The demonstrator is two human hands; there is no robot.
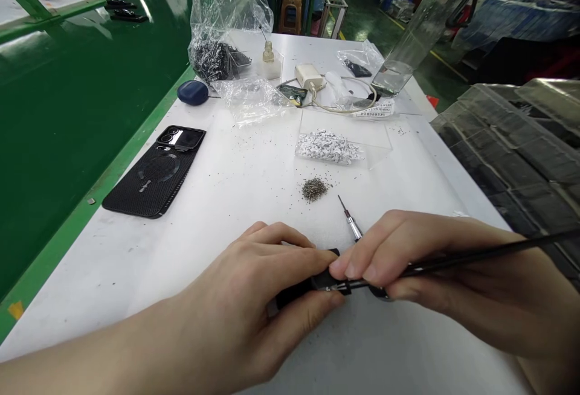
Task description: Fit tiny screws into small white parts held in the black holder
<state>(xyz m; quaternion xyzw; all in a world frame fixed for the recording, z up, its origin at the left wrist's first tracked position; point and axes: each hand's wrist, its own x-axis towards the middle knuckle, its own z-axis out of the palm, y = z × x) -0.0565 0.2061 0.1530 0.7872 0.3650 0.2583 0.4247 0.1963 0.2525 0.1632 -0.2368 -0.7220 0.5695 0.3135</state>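
My left hand pinches a small black part between thumb and fingers, over the white table top. My right hand grips a long thin black tool, whose metal tip meets the black part. The two hands nearly touch around that part, and the fingers hide much of it. A small precision screwdriver lies just beyond my right fingers, its handle end partly hidden. Farther out sits a small heap of tiny dark screws.
A clear tray of white bits lies beyond the heap, with specks scattered around. A black perforated phone case lies left. Farther back are a blue round case, plastic bags and a white charger. A green bench runs along the left.
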